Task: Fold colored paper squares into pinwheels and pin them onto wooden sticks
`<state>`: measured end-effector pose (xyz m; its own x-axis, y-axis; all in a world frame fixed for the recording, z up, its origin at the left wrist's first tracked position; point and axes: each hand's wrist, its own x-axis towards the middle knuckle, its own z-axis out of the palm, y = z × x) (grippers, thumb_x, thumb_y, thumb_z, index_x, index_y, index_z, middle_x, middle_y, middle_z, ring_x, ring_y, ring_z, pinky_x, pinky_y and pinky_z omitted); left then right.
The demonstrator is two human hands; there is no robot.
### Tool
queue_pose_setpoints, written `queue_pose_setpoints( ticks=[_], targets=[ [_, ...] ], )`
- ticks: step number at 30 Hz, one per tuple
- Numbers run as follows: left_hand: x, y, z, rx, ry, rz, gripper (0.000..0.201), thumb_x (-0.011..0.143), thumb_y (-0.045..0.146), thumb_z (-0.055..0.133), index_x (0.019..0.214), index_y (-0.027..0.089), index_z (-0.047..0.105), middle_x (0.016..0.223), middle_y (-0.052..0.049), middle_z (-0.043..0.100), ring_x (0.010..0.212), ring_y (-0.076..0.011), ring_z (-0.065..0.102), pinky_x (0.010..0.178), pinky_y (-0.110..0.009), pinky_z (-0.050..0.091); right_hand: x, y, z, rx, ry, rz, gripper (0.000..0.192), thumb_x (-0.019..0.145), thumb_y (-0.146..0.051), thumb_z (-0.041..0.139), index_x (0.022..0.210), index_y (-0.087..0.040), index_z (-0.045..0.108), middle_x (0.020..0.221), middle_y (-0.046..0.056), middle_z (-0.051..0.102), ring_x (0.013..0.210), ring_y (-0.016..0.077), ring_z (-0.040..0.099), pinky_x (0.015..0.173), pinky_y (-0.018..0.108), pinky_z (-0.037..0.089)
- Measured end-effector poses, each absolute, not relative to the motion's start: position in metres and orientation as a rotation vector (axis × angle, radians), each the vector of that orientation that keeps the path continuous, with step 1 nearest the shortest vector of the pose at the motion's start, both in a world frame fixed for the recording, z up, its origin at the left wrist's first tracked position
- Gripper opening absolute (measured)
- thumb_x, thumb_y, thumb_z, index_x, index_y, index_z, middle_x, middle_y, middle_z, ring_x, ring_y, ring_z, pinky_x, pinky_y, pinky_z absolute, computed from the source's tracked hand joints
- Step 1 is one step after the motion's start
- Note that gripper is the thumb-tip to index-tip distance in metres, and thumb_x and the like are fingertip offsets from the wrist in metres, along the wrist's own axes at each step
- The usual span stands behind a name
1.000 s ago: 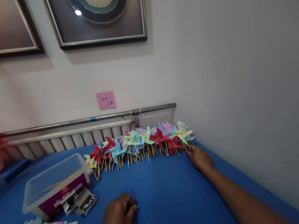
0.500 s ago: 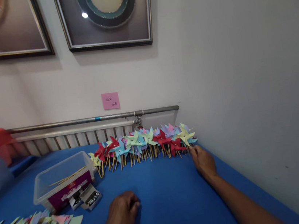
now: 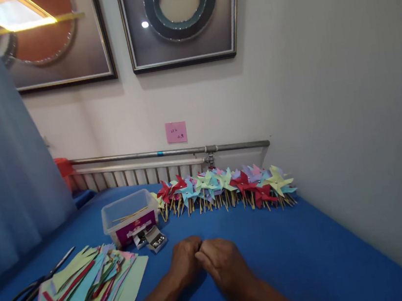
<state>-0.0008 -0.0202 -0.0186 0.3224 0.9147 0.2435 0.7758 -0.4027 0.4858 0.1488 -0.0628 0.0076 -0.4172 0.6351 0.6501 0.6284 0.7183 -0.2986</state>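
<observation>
My left hand (image 3: 186,258) and my right hand (image 3: 223,263) are both curled closed and touch each other above the blue-covered table (image 3: 312,264). Nothing sticks out of either fist. Beyond them a row of paper pinwheels (image 3: 224,187) on thin wooden sticks lies along the back, in red, yellow, blue, purple and pink. Nearer my left hand, a small open box of shiny metal pins (image 3: 157,240) sits before a clear plastic tub (image 3: 129,211) with a few sticks inside. Cut coloured paper (image 3: 96,287) is piled to the left.
Black-handled scissors (image 3: 31,294) lie left of the paper pile. A blue curtain (image 3: 4,147) hangs at the left. Behind the table run a radiator (image 3: 123,177) and a metal pipe (image 3: 131,156); a grey wall (image 3: 335,103) borders the right.
My right hand has left the right end of the pinwheel row and come back to meet my left hand. The view has turned left, showing more curtain and the scissors.
</observation>
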Motion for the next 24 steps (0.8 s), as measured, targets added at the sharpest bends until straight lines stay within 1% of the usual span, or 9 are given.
queue_pose_setpoints(
  ticks=[3,6,9,12,14,16,20,22,24],
  targets=[
    [-0.004,-0.015,-0.022,2.34,1.545,0.713,0.016,0.086,0.018,0.053,0.084,0.017,0.069,0.085,-0.01,0.072,0.076,-0.0212,0.064,0.067,-0.031,0.037,0.148,-0.051,-0.016,-1.075,-2.097,0.196,0.04,0.106,-0.037,0.032,0.074,-0.023,0.052,0.069,0.001,0.066,0.061,0.0148,0.058,0.059,0.027,0.036],
    [-0.007,-0.012,-0.023,2.387,1.582,0.655,0.02,0.089,0.018,0.05,0.091,0.017,0.07,0.092,-0.011,0.073,0.082,-0.0215,0.065,0.071,-0.03,0.039,0.155,-0.043,-0.029,-1.18,-2.082,0.304,0.039,0.105,-0.039,0.034,0.073,-0.024,0.05,0.068,0.0,0.065,0.058,0.0148,0.057,0.059,0.027,0.036],
    [-0.008,-0.011,-0.017,2.449,1.623,0.55,0.023,0.092,0.019,0.047,0.094,0.017,0.07,0.094,-0.012,0.072,0.084,-0.0218,0.066,0.072,-0.03,0.04,0.157,-0.04,-0.029,-1.213,-2.06,0.349,0.039,0.105,-0.04,0.033,0.073,-0.024,0.047,0.066,-0.001,0.063,0.057,0.015,0.055,0.058,0.027,0.035],
    [-0.009,-0.017,-0.002,2.525,1.658,0.501,0.027,0.095,0.021,0.043,0.095,0.016,0.07,0.093,-0.013,0.071,0.082,-0.0226,0.065,0.071,-0.032,0.04,0.156,-0.038,-0.026,-1.223,-2.046,0.374,0.037,0.104,-0.039,0.032,0.072,-0.025,0.045,0.064,-0.002,0.06,0.057,0.0154,0.054,0.059,0.028,0.034],
    [-0.013,-0.026,0.01,2.556,1.713,0.534,0.03,0.097,0.023,0.041,0.095,0.016,0.07,0.091,-0.013,0.07,0.081,-0.0227,0.064,0.071,-0.032,0.04,0.156,-0.037,-0.025,-1.232,-2.035,0.397,0.037,0.104,-0.039,0.032,0.072,-0.025,0.044,0.063,-0.002,0.058,0.057,0.0158,0.054,0.059,0.028,0.033],
    [-0.021,-0.039,0.015,2.547,1.765,0.639,0.032,0.099,0.025,0.039,0.096,0.017,0.07,0.092,-0.012,0.07,0.082,-0.0221,0.063,0.073,-0.032,0.041,0.157,-0.037,-0.026,-1.223,-2.033,0.424,0.036,0.104,-0.04,0.033,0.073,-0.025,0.044,0.063,-0.002,0.057,0.057,0.016,0.054,0.06,0.028,0.033],
    [-0.066,-0.075,0.007,2.448,1.87,0.891,0.034,0.1,0.026,0.037,0.097,0.02,0.07,0.092,-0.01,0.07,0.085,-0.0205,0.063,0.08,-0.031,0.044,0.159,-0.038,-0.028,-1.227,-2.021,0.491,0.037,0.102,-0.041,0.035,0.07,-0.025,0.041,0.06,-0.004,0.052,0.055,0.0152,0.05,0.058,0.028,0.032],
    [-0.107,-0.089,0.003,2.38,2.045,0.977,0.036,0.101,0.029,0.036,0.095,0.02,0.07,0.094,-0.011,0.071,0.088,-0.0217,0.064,0.083,-0.032,0.046,0.158,-0.039,-0.028,-1.234,-2.014,0.531,0.037,0.102,-0.042,0.035,0.07,-0.025,0.04,0.059,-0.004,0.05,0.055,0.0147,0.048,0.058,0.027,0.031],
    [-0.157,-0.096,0.006,2.273,2.295,1.02,0.036,0.099,0.033,0.037,0.1,0.019,0.071,0.107,-0.013,0.073,0.099,-0.0247,0.066,0.091,-0.034,0.046,0.155,-0.038,-0.028,-1.239,-2.019,0.556,0.036,0.101,-0.041,0.036,0.07,-0.024,0.04,0.059,-0.004,0.05,0.055,0.0144,0.048,0.058,0.027,0.03]
  ],
)
